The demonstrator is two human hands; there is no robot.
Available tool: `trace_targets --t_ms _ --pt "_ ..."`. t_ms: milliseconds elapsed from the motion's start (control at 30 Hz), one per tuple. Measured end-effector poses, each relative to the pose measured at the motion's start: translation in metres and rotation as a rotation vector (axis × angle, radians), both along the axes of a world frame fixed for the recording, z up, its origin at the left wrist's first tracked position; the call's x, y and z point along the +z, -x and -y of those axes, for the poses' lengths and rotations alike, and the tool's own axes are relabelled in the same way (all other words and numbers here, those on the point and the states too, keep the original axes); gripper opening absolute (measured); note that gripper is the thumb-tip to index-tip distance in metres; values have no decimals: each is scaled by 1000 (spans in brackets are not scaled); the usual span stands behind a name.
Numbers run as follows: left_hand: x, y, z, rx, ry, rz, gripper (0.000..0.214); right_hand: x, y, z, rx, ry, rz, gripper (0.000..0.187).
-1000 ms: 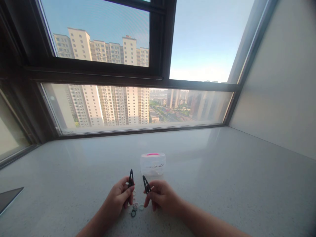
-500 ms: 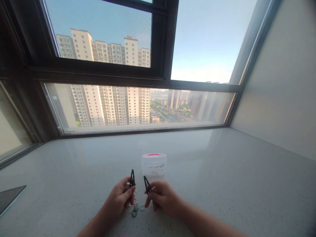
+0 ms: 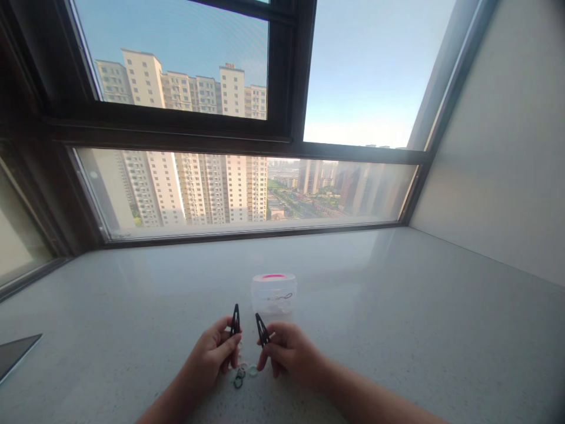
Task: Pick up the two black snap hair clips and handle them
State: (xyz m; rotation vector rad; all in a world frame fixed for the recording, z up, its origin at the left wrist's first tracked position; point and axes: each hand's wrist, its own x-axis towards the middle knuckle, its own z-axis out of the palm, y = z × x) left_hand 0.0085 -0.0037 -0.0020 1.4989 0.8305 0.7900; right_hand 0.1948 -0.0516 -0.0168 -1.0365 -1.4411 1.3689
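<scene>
My left hand pinches a black snap hair clip, held upright with its tip pointing away from me. A second black hair clip is pinched in my right hand, tilted slightly left. The two clips stand close together, a little apart, just above the stone sill. Small hair ties lie on the sill below and between my hands. A clear round plastic container with a pink ring at its top stands just beyond the clips.
A wide window with dark frames runs along the far edge of the sill, with tower blocks outside. A pale wall closes the right side. A dark flat object lies at the left edge.
None of note: both hands keep holding their clips in the same place; only the camera shifted slightly.
</scene>
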Motion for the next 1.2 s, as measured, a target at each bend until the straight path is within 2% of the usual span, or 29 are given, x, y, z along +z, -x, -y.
trace_targets --t_ms 300,700,1000,1200 --pt "-1 1 -1 -1 -1 3 20 -1 2 -1 2 31 -25 17" --pt "1 0 0 17 22 26 18 -3 1 -2 7 29 -10 19" --pt "-8 2 -6 3 85 71 15 -3 1 -1 19 25 -23 23" --pt "-5 1 -5 -3 71 56 16 -3 1 -1 19 14 -27 20"
